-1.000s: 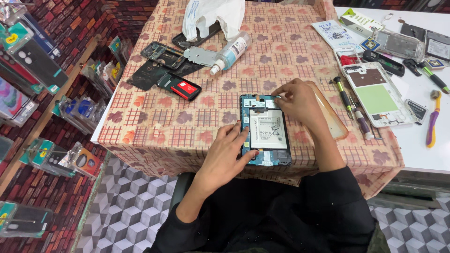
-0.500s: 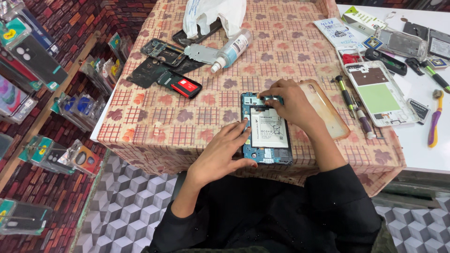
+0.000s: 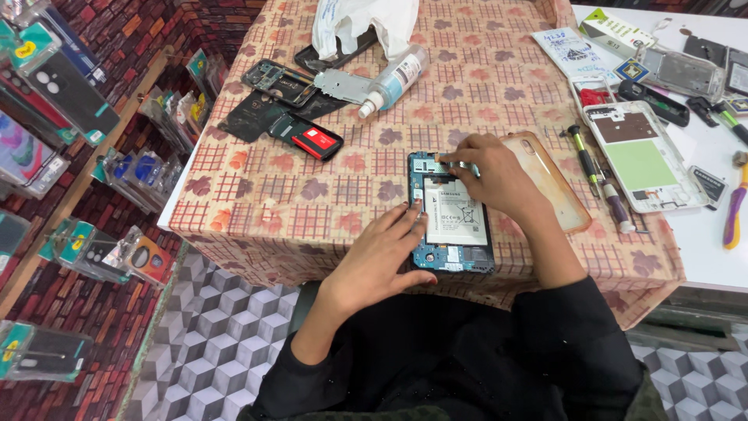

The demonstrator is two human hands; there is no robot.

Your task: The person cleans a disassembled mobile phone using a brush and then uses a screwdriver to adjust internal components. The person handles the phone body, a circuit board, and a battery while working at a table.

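An opened phone [image 3: 452, 214] lies back-up on the patterned tablecloth [image 3: 312, 195], its blue frame and white battery exposed. My left hand [image 3: 382, 261] rests flat on the cloth with its fingers pressed against the phone's lower left edge. My right hand [image 3: 487, 175] reaches over the phone's top right, fingertips pinched at the upper edge of the frame; whether something small is held there is unclear. A clear orange-tinted phone case [image 3: 549, 183] lies just right of the phone, partly under my right wrist.
At the back left lie dark phone frames [image 3: 276, 82], a red-labelled part [image 3: 312, 140], a white bottle [image 3: 393, 78] and a white bag [image 3: 362, 19]. To the right are screwdrivers [image 3: 596, 168], an opened white phone [image 3: 643, 152] and small parts. Shelves of phone cases [image 3: 47, 101] stand at left.
My right hand has shifted slightly along the phone's top edge. My left hand has slid closer against the phone's lower left side. The phone stays in place.
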